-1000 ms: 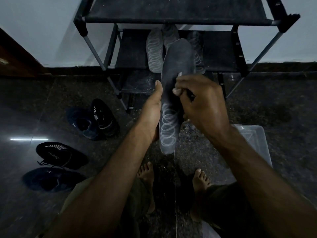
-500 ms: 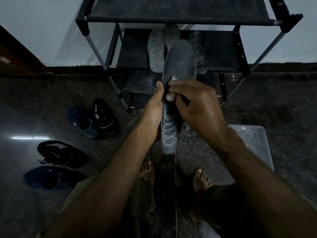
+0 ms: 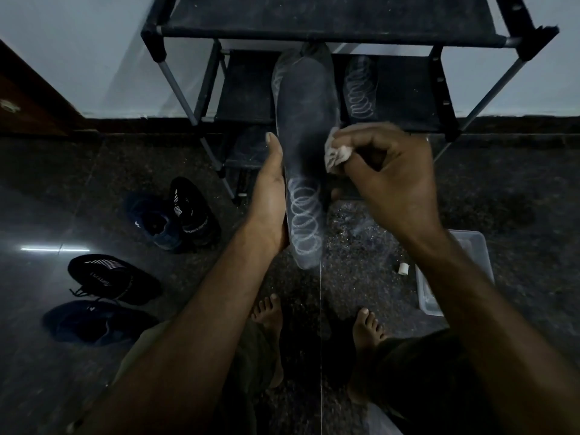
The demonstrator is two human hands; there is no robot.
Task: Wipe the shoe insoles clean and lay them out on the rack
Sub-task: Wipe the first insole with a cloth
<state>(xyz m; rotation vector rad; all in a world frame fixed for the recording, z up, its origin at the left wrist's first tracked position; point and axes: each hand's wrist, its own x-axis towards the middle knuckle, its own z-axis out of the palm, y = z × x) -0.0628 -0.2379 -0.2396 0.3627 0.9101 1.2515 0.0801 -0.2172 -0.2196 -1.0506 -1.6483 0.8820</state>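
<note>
A: Holding what? Left hand (image 3: 270, 196) grips dark insole (image 3: 306, 127) upright before the rack (image 3: 329, 36).
B: Right hand (image 3: 389, 180) pinches white cloth (image 3: 335, 153) at the insole's right edge. Another insole (image 3: 359, 86) lies on the shelf.

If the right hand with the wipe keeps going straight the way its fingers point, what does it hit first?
The right hand pinches the wipe, fingers pointing left. First contact would be the held insole, whose right edge the wipe seems almost to touch; depth is unclear.
</note>
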